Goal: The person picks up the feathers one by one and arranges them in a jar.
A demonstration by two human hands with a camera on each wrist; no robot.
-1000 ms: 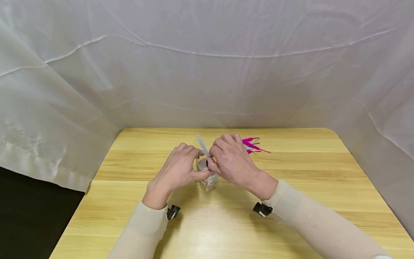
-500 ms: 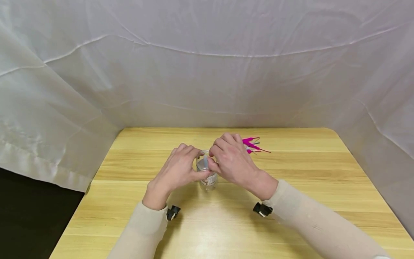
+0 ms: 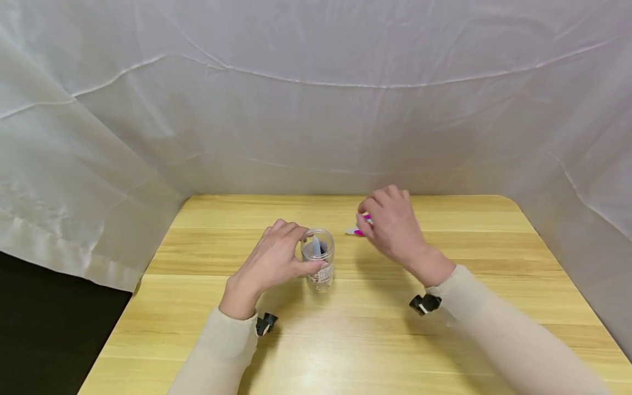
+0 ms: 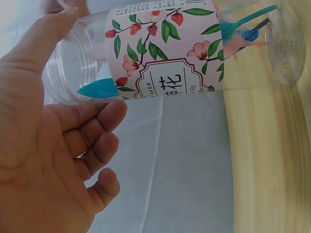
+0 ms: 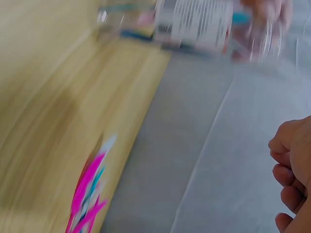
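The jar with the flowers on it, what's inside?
Inside the clear jar, which the left hand holds, thin plastic picks show through the glass: a teal one, a blue one and a dark one. The flowered label covers their middles, so a count is impossible.

Two bare hands, left hand and right hand. Long beige sleeves reach both wrists. Small black camera strapped under each wrist, with white markings.

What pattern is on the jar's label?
The jar has a pink label with red flowers and green leaves; clearest in the left wrist view.
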